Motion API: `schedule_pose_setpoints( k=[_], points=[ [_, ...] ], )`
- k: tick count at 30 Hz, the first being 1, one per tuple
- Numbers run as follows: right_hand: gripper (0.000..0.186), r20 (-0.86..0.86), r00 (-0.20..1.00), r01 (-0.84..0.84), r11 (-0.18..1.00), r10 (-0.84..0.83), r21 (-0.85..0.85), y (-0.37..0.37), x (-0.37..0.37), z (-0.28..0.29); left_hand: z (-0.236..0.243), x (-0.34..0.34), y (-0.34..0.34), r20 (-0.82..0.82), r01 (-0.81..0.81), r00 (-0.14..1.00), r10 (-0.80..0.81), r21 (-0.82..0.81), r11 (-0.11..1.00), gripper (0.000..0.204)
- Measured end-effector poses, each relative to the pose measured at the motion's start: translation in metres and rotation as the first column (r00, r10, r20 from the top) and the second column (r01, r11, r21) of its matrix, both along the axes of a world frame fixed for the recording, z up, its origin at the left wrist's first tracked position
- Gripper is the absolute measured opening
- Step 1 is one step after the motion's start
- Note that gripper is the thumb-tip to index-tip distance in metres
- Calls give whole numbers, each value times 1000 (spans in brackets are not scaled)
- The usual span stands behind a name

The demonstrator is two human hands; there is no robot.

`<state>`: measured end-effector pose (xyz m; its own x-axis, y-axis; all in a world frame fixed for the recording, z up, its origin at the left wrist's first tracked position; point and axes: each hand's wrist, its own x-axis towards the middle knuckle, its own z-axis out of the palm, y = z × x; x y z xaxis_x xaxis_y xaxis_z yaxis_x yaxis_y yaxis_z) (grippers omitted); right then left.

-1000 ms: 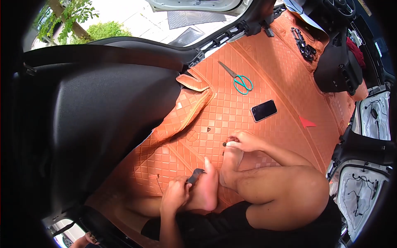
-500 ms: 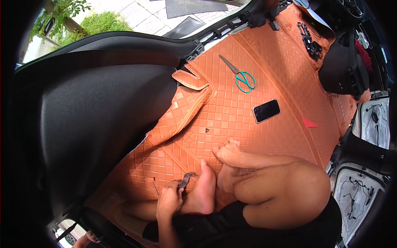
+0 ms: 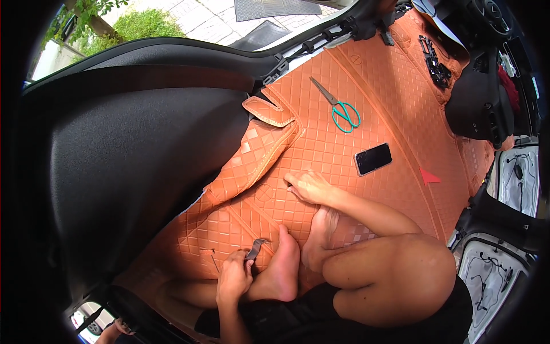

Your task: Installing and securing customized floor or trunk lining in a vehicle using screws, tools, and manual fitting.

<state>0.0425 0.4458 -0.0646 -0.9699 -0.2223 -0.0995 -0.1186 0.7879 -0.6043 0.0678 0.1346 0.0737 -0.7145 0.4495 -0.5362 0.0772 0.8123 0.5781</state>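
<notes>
My left hand [image 3: 234, 274] is closed on a dark curved strip-like piece [image 3: 255, 249] beside my bare feet [image 3: 283, 266]. My right hand [image 3: 306, 186] rests its curled fingertips on the orange quilted mat [image 3: 326, 149], over the spot where a small dark fastener lay; what they pinch is hidden. Above and right of that hand lie a black-screened phone [image 3: 373, 159] and teal-handled scissors [image 3: 345, 116]. A red triangular piece [image 3: 428, 176] lies farther right. A thin dark wire-like piece [image 3: 215, 259] is left of my left hand.
Black side trim [image 3: 132, 166] curves along the left. A dark console [image 3: 470, 106] and black bracket [image 3: 432, 60] are upper right. Stripped white door panels [image 3: 492, 275] stand right. A loose mat flap [image 3: 266, 112] folds beside the trim. Another hand [image 3: 121, 327] shows at the lower left edge.
My right hand has left my toes and moved up and left to where the small fastener lay. My left hand shifted slightly left and down, still holding the dark piece.
</notes>
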Motion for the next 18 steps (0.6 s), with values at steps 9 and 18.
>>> schedule_pose_setpoints(
  k=[9, 18],
  points=[
    [18, 341, 940, -78, 983, 17, 166, 17, -7, 19, 2, 13, -8, -48, 62, 997, -58, 88, 994, 19],
    [27, 109, 984, 113, 970, -139, 215, 9, 88, 101, 13, 32, -36, -84, 24, 996, -17, 79, 997, 18]
  ],
)
